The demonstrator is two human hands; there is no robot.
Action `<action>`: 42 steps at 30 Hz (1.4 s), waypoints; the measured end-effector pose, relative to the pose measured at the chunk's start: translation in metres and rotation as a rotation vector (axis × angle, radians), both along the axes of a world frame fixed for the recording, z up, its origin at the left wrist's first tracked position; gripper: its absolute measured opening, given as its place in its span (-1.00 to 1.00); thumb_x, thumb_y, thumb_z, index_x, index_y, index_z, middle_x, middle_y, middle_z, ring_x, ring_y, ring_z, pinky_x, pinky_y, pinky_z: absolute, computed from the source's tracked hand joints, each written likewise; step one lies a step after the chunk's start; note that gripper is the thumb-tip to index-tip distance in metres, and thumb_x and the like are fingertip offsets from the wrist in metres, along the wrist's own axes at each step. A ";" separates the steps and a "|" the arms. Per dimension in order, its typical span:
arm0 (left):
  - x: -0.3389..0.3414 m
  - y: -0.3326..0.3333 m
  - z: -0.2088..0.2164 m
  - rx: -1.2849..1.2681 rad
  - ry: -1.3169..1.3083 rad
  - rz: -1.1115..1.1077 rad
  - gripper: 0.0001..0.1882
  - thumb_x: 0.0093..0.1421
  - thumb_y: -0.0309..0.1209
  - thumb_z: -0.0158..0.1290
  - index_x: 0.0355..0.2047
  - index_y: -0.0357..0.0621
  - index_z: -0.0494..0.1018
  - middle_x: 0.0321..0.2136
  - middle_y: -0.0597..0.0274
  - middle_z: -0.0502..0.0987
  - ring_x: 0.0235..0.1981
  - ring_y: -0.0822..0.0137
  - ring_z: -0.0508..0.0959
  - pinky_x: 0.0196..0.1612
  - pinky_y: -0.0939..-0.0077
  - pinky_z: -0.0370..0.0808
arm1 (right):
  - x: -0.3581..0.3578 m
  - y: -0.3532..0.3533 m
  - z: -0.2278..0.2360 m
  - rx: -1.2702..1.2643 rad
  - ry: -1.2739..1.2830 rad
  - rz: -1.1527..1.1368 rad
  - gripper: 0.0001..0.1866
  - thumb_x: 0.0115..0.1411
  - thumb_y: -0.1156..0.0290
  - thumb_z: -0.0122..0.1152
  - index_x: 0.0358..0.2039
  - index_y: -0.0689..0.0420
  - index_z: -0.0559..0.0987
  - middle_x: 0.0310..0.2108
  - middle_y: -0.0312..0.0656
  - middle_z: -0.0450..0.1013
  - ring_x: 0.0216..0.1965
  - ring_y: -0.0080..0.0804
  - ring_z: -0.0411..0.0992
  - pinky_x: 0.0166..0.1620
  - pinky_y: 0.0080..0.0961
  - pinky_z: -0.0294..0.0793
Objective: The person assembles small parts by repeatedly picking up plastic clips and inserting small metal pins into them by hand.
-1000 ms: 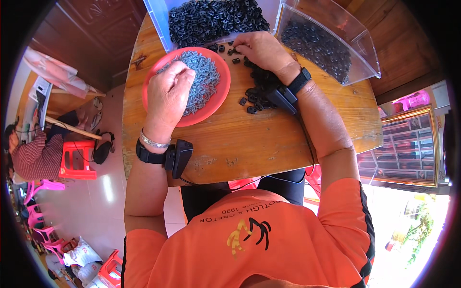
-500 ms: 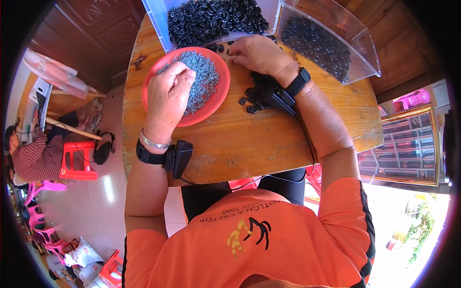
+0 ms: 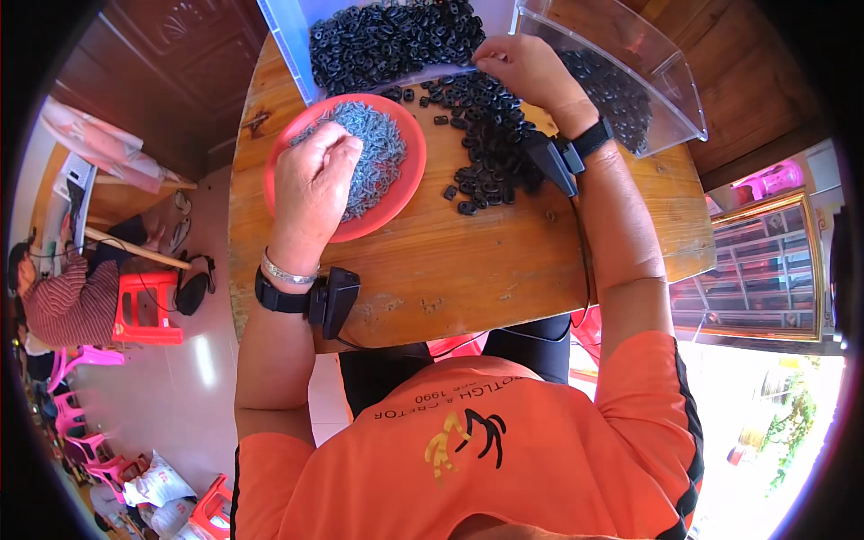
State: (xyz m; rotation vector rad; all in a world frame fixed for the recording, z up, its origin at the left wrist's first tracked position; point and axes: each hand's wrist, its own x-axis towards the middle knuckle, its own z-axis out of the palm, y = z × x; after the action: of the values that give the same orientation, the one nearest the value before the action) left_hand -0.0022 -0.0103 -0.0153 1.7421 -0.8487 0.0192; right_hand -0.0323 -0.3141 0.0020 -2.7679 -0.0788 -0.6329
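My left hand [image 3: 313,180] is curled closed over a round red plastic bowl [image 3: 415,171]. Small grey screws [image 3: 385,148] fill much of the bowl, and whatever the hand holds, if anything, is hidden. Farther right, my right hand [image 3: 537,74] hovers by the front edge of a translucent bin [image 3: 290,45], thumb and fingertips pinched together. What sits in that pinch is too small to make out. Small black plastic pieces with holes [image 3: 400,40] lie heaped in the bin. A loose pile of similar black pieces [image 3: 486,162] spreads over the table below my right hand.
A clear bin [image 3: 675,94] with more black pieces stands at the far right of the wooden table [image 3: 432,279]. Wrist straps carry black devices, with a cable trailing from the right one [image 3: 551,162]. At left, a person [image 3: 76,292] sits near a red stool [image 3: 148,306].
My right hand has moved away and to the right, from beside the bowl to the bin's front edge. Many more black pieces now show on the table. The left hand stays almost still.
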 end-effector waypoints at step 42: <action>-0.016 -0.011 -0.003 -0.079 -0.022 -0.068 -0.84 0.24 -0.38 -0.09 -0.39 -0.24 0.32 -0.69 0.22 0.38 -0.65 0.37 0.38 -0.53 0.47 0.33 | -0.015 0.103 0.007 0.998 0.430 0.549 -0.81 0.16 0.36 0.23 -0.27 0.20 0.60 -0.44 -0.38 0.51 -0.38 -0.69 0.41 -0.21 -0.69 0.43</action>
State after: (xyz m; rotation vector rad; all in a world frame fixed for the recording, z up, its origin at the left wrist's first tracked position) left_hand -0.0183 -0.0217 -0.0186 1.6408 -0.9106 0.0267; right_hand -0.0474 -0.2116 0.0092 -1.7297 -0.3140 0.0905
